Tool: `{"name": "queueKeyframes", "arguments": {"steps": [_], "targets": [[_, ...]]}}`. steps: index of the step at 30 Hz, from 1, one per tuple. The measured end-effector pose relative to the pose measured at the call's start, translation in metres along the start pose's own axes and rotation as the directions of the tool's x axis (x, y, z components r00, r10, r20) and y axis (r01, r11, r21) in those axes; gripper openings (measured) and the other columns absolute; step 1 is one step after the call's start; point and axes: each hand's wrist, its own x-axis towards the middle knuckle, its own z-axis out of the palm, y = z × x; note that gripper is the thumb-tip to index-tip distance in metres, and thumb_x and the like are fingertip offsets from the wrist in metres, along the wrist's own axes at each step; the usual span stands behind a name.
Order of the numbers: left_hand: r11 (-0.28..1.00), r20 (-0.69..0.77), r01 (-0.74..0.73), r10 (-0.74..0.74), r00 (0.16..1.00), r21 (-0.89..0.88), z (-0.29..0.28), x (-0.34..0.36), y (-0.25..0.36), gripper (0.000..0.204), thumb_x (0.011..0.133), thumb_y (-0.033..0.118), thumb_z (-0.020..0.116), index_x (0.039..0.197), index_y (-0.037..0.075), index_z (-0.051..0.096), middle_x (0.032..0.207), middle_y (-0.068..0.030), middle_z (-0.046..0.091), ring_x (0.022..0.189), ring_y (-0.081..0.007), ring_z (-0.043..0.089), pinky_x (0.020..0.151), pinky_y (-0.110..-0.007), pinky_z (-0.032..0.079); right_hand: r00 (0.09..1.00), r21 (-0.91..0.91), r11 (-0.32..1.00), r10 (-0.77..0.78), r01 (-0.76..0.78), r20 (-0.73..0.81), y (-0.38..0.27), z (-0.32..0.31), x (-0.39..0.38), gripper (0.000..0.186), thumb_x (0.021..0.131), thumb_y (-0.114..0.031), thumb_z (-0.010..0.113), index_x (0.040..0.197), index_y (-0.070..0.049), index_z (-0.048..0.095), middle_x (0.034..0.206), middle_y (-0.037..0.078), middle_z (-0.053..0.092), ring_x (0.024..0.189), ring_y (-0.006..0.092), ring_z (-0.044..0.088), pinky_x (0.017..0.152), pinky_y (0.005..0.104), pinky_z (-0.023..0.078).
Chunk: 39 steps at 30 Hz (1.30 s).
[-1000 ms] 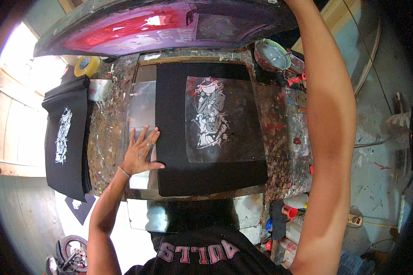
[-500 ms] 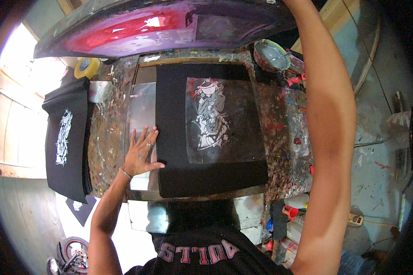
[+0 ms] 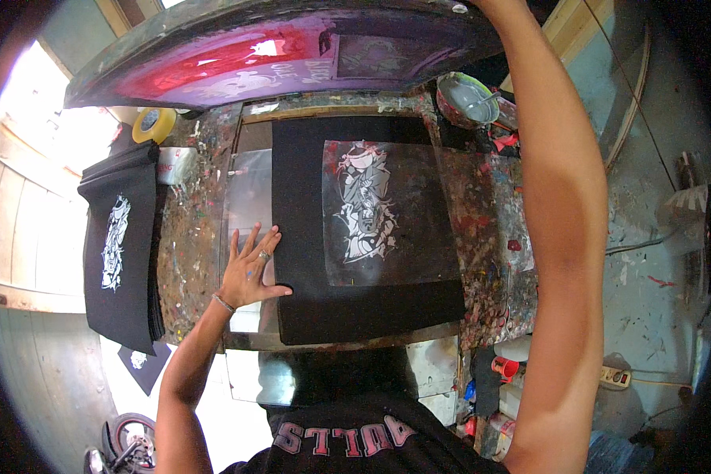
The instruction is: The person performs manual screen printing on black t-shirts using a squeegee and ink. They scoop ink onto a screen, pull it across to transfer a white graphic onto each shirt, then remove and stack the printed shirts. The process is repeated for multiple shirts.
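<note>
My left hand (image 3: 250, 269) lies flat with its fingers spread along the left edge of a black fabric panel (image 3: 371, 312). Its fingertips and thumb touch that edge. On the panel rests a clear film sheet (image 3: 419, 253), with a white and grey figure print (image 3: 365, 205) showing in its area. Beyond the panel, a screen-printing frame (image 3: 284, 75) with a purple and red mesh stands raised and tilted. At the frame's upper right corner is my right hand (image 3: 490, 3), mostly cut off by the picture's top edge, its fingers hidden.
A stack of printed black fabric panels (image 3: 118, 300) hangs over the paint-stained table's (image 3: 193, 237) left side. Yellow tape (image 3: 153, 125) lies behind it. A bowl of pale ink (image 3: 466, 101) stands at the back right. Below right sits a power strip (image 3: 615, 378).
The whole view has shifted slightly right and down. My left hand stays at the panel's edge, and the frame remains raised.
</note>
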Motion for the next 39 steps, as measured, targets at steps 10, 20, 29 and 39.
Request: {"name": "queueKeyframes", "arguments": {"steps": [10, 20, 29, 39], "targets": [[0.999, -0.079, -0.047, 0.046, 0.996, -0.013, 0.005, -0.002, -0.003, 0.122, 0.073, 0.087, 0.062, 0.162, 0.01, 0.03, 0.168, -0.0085, 0.033, 0.157, -0.0373, 0.02, 0.124, -0.066, 0.003, 1.0, -0.002, 1.0, -0.003, 0.003, 0.015, 0.001, 0.001, 0.001, 0.077, 0.089, -0.067, 0.06, 0.076, 0.007, 0.071, 0.075, 0.028, 0.068, 0.068, 0.0372, 0.067, 0.069, 0.0472, 0.051], [0.996, -0.051, -0.016, 0.011, 0.999, -0.089, -0.011, 0.015, -0.013, 0.119, 0.078, 0.078, 0.067, 0.164, 0.007, 0.024, 0.169, -0.0133, 0.027, 0.158, -0.0354, 0.017, 0.127, -0.059, 0.004, 0.999, 0.019, 1.0, 0.008, -0.009, 0.04, 0.0, -0.006, -0.001, 0.077, 0.088, -0.068, 0.06, 0.076, 0.008, 0.07, 0.074, 0.028, 0.068, 0.068, 0.0379, 0.067, 0.068, 0.0467, 0.05], [0.987, -0.01, -0.151, 0.15, 0.989, -0.054, -0.006, 0.052, -0.032, 0.127, 0.073, 0.081, 0.069, 0.163, 0.004, 0.023, 0.169, -0.0141, 0.026, 0.157, -0.0306, 0.023, 0.128, -0.056, 0.008, 0.998, -0.011, 0.999, -0.045, 0.045, -0.035, 0.008, 0.002, 0.007, 0.079, 0.088, -0.069, 0.059, 0.087, 0.009, 0.073, 0.088, 0.035, 0.069, 0.083, 0.0449, 0.07, 0.078, 0.0477, 0.053], [0.985, -0.049, -0.171, 0.169, 0.984, -0.039, 0.0, 0.049, -0.035, 0.129, 0.07, 0.082, 0.07, 0.161, 0.002, 0.026, 0.167, -0.0156, 0.03, 0.156, -0.0306, 0.026, 0.129, -0.054, 0.01, 0.994, -0.003, 0.995, -0.104, 0.104, -0.021, 0.016, 0.009, 0.015, 0.082, 0.089, -0.069, 0.058, 0.088, 0.012, 0.072, 0.091, 0.037, 0.069, 0.087, 0.0468, 0.07, 0.082, 0.0478, 0.053]]}}
